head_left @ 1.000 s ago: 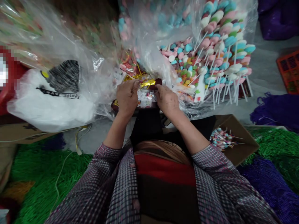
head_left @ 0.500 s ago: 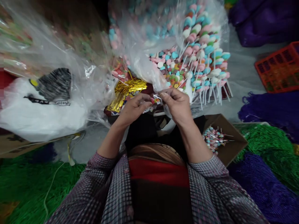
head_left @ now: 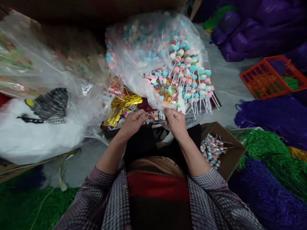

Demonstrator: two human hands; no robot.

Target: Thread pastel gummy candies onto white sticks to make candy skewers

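Note:
A small clear printed bag [head_left: 156, 116] is stretched level between my two hands. My left hand [head_left: 134, 122] pinches its left end between thumb and fingers. At the other end my right hand [head_left: 176, 120] grips it, fingers curled. Gold twist ties [head_left: 122, 107] lie just beyond my left hand. Above the hands, an open clear sack holds loose pink, white and blue candies [head_left: 159, 76]. Candy skewers on white sticks [head_left: 192, 73] are piled on the sack's right side.
A cardboard box [head_left: 231, 153] with wrapped candy sticks [head_left: 212, 148] stands at the right of my lap. A striped glove [head_left: 51, 103] rests on white plastic at the left. Farther right are an orange crate [head_left: 261, 78] and purple and green strand bundles [head_left: 266, 151].
The small bag is now pulled out flat between my hands, with its print showing. The whole view has shifted, so the sack and candies appear farther left and the crate shows more.

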